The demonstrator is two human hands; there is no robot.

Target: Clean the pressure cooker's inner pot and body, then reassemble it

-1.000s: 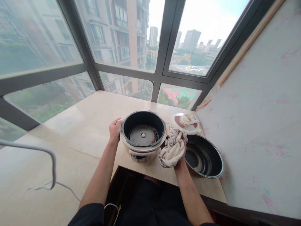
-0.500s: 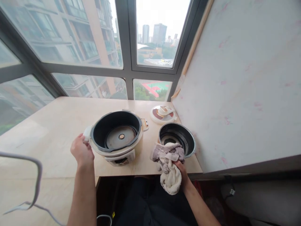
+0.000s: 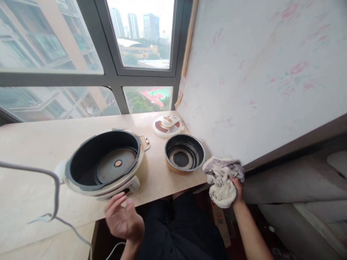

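Note:
A cream rice cooker body (image 3: 104,168) with a dark empty well stands on the wooden counter (image 3: 40,148). To its right sits the black inner pot (image 3: 184,153), and behind that the round cooker lid (image 3: 168,126). My left hand (image 3: 124,219) hovers open, fingers spread, just below the cooker's front and off the counter edge, holding nothing. My right hand (image 3: 236,187) is closed on a bunched white and grey towel (image 3: 222,178), held off the counter's right end, right of the inner pot.
A white cable (image 3: 55,196) loops across the left foreground. A pale wall panel (image 3: 257,72) closes the counter's right side, and large windows (image 3: 54,47) run behind it. A cardboard box (image 3: 219,222) stands on the floor below.
My left hand has let go of the cooker's side and dropped below its front, opening. My right hand carried the towel rightward past the inner pot. The view swung right.

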